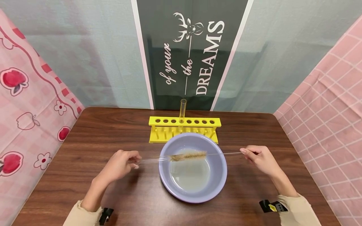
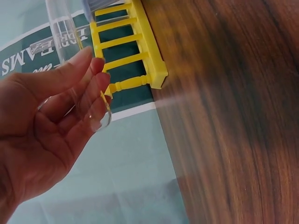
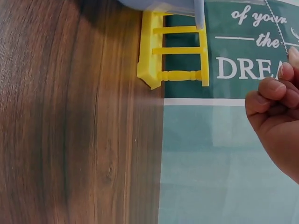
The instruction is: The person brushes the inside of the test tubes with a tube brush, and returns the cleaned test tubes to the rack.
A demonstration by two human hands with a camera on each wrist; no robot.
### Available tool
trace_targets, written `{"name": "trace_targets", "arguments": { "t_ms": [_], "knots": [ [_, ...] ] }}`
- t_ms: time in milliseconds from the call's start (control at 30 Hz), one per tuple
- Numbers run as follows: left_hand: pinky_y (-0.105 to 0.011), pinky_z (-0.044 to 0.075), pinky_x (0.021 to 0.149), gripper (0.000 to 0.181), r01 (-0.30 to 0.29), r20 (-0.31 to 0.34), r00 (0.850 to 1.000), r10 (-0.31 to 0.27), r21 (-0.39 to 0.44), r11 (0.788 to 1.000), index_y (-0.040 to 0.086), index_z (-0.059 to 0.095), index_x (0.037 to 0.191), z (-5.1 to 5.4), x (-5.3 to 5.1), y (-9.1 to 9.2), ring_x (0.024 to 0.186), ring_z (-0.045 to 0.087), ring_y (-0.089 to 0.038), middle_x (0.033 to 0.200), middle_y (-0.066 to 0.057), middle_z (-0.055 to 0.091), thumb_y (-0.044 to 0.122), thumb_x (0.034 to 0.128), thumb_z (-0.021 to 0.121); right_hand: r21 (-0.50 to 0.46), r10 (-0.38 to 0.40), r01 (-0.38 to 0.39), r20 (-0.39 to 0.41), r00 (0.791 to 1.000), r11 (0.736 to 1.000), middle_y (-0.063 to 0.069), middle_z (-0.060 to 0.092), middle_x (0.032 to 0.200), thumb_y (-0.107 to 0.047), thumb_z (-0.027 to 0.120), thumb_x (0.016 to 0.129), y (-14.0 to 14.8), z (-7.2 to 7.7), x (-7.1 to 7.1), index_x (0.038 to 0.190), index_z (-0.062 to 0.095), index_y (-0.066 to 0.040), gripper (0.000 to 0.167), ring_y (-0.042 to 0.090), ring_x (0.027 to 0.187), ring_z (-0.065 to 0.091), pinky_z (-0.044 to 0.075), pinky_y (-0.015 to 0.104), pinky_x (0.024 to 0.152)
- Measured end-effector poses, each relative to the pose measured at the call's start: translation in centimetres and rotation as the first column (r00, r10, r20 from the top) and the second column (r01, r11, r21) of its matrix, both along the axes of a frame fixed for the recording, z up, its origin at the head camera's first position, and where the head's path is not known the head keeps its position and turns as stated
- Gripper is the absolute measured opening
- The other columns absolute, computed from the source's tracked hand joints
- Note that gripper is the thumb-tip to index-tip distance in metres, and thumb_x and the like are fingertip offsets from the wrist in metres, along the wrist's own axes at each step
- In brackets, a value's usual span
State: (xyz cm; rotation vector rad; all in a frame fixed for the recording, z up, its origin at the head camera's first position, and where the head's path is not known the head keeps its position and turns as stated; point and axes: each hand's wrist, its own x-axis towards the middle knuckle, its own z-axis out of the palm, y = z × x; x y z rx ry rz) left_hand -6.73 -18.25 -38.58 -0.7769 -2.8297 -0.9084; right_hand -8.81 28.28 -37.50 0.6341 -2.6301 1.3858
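Above the basin, my left hand (image 1: 121, 164) holds a clear glass test tube (image 1: 152, 160) near its rounded closed end, thumb and fingers around it in the left wrist view. My right hand (image 1: 261, 158) pinches the thin twisted wire handle (image 1: 232, 153) of a test tube brush (image 1: 195, 155). Tube and brush lie roughly in one line, nearly level. The brown bristles meet the tube's mouth; how far they reach inside I cannot tell. Beneath them stands a lavender basin (image 1: 193, 199) with cloudy water (image 1: 189, 177) in it.
Behind the basin, a yellow test tube rack (image 1: 167, 120) holds one upright test tube (image 1: 183, 108). All of this is on a dark wooden table (image 1: 113, 125). A grey-green curtain with lettering (image 1: 209, 56) hangs at the back, pink cloths at both sides.
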Motion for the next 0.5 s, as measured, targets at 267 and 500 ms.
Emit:
{"name": "trace_targets", "arguments": {
  "t_ms": [267,500],
  "knots": [
    [-0.028,0.050,0.059,0.022,0.039,0.032,0.999,-0.040,0.018,0.999,0.009,0.064,0.077,0.2,0.0,-0.2,0.065,0.061,-0.007,0.072,0.002,0.065,-0.008,0.0656,0.074,0.006,0.023,-0.023,-0.023,0.999,1.000,-0.001,0.038,0.048,0.013,0.056,0.082,-0.5,1.0,0.5,0.058,0.049,-0.012,0.035,0.009,0.042,0.034,0.029,0.025,0.039],
    [-0.033,0.047,0.055,0.027,-0.106,-0.134,0.987,0.088,-0.129,0.986,0.014,0.062,0.074,0.1,0.6,-1.2,0.064,0.061,-0.015,0.069,0.004,0.064,-0.008,0.0625,0.073,-0.302,0.094,0.044,0.427,0.900,0.952,0.006,0.022,0.047,-0.002,0.047,0.093,2.3,0.4,0.0,0.054,0.035,-0.001,0.041,0.018,0.038,0.016,0.026,0.029,0.036]
  ]
}}
